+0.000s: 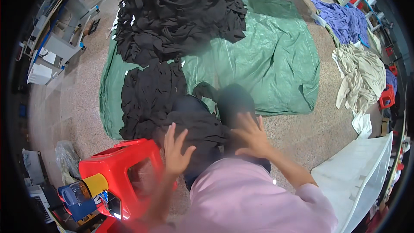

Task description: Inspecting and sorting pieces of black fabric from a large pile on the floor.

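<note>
A black garment (196,127) lies across my lap and knees. Over its left part my left hand (177,149) is held with the fingers spread, nothing in it. My right hand (251,136), a little blurred, is over my right thigh at the garment's right end, its fingers apart and holding nothing. Whether either palm touches the cloth I cannot tell. Just beyond my left knee lies a smaller heap of black garments (148,88). A large pile of black garments (181,17) with small white tags rests farther off on a green plastic sheet (276,56).
A red plastic stool (144,151) stands at my left, with a yellow-banded clear bottle (92,186) beside it. On my right is a white bin (349,177). Beige cloth (362,75) and purple cloth (343,19) lie at the far right. Sewing-type tables (64,43) line the left.
</note>
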The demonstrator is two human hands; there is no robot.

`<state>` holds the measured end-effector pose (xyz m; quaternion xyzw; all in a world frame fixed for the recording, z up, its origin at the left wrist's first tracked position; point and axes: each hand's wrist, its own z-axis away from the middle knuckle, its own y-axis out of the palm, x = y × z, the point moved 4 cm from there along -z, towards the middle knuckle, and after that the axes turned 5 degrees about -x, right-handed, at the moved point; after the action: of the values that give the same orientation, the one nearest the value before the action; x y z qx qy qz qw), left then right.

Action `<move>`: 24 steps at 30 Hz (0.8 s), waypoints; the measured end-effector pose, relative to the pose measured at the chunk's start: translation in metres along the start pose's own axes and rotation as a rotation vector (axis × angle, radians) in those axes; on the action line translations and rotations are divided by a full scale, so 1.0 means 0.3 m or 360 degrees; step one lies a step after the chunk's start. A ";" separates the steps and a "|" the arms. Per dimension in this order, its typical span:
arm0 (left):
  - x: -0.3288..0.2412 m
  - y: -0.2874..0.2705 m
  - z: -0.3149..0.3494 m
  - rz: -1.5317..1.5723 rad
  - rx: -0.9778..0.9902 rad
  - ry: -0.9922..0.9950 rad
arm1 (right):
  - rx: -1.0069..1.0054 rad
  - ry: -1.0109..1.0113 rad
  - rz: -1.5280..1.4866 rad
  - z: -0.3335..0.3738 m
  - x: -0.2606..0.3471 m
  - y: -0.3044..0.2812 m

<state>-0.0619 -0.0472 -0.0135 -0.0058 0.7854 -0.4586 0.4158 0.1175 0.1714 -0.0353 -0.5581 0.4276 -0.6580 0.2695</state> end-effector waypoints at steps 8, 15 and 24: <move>-0.155 0.107 -0.026 -0.0412 -0.0206 0.0187 | -0.0014 -0.0556 -0.0542 -0.079 0.084 0.019; -0.113 0.140 -0.060 -0.0122 -0.0190 0.0117 | -0.0224 -0.0073 -0.0178 -0.228 0.065 0.028; -0.056 0.104 -0.084 0.1196 0.0013 -0.0794 | -0.1149 -0.0353 -0.0749 -0.368 0.167 -0.122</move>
<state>-0.0561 -0.0046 -0.0193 0.1710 0.6069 -0.2634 0.7302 0.0038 0.1766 0.0203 -0.7659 0.4597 -0.4461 -0.0555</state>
